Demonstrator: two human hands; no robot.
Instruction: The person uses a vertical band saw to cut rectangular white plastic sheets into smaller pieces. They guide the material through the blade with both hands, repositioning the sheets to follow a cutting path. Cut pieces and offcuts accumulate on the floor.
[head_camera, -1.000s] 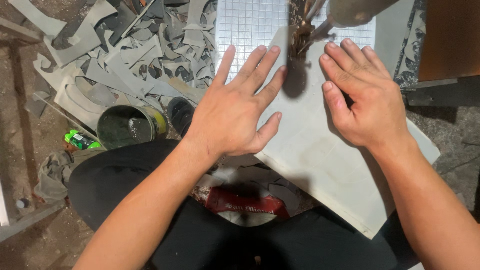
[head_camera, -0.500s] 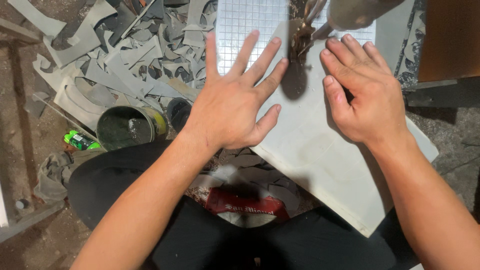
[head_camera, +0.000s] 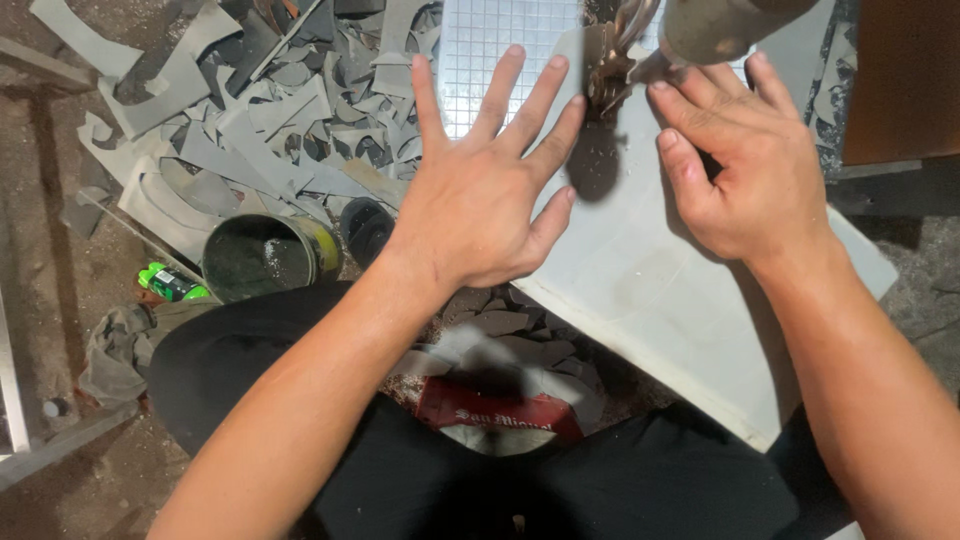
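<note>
Scrap offcuts (head_camera: 250, 120) of grey sheet lie heaped on the floor at far left, with a round tin (head_camera: 262, 258) and a small green bottle (head_camera: 170, 284) just beside my knee. My left hand (head_camera: 478, 200) is spread wide, fingers fanned, palm flat on the left edge of the pale grey slab (head_camera: 660, 290), holding nothing. That slab lies tilted across my lap, its far corner running under a brownish tool head (head_camera: 612, 55) that meets its top edge. My right hand (head_camera: 745, 170) presses on the slab near that tool, fingers bent and close together, gripping nothing that I can make out.
</note>
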